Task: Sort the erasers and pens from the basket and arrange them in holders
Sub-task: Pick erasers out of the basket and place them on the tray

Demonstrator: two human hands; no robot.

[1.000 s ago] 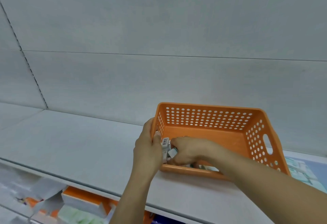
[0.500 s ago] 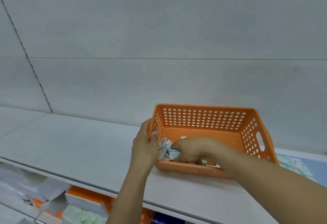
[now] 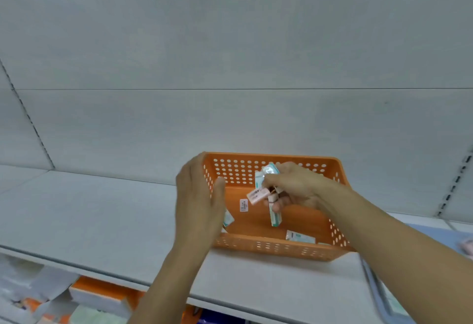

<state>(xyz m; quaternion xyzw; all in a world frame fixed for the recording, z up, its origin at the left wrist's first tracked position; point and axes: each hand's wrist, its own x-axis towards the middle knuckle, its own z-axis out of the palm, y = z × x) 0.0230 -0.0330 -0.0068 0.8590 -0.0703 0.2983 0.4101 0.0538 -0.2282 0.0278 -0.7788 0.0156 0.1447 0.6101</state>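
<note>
Perforated orange plastic basket (image 3: 271,249), left hand (image 3: 198,201) flat-fingered against its wall, right hand (image 3: 289,186) clutching boxy wrapped erasers (image 3: 266,185).

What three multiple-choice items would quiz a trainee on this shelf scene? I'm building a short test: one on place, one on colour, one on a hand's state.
1. Where does the basket sit?
A. on the shelf
B. on the floor
C. on a chair

2. What colour is the basket?
A. blue
B. orange
C. black

3. What is the right hand doing?
A. lying flat and empty
B. pointing upward
C. gripping small packets

Key: 1 A, it rests on the grey board. 2 B, its walls are orange. 3 C, fingers curl round wrapped packets above the basket.
</note>
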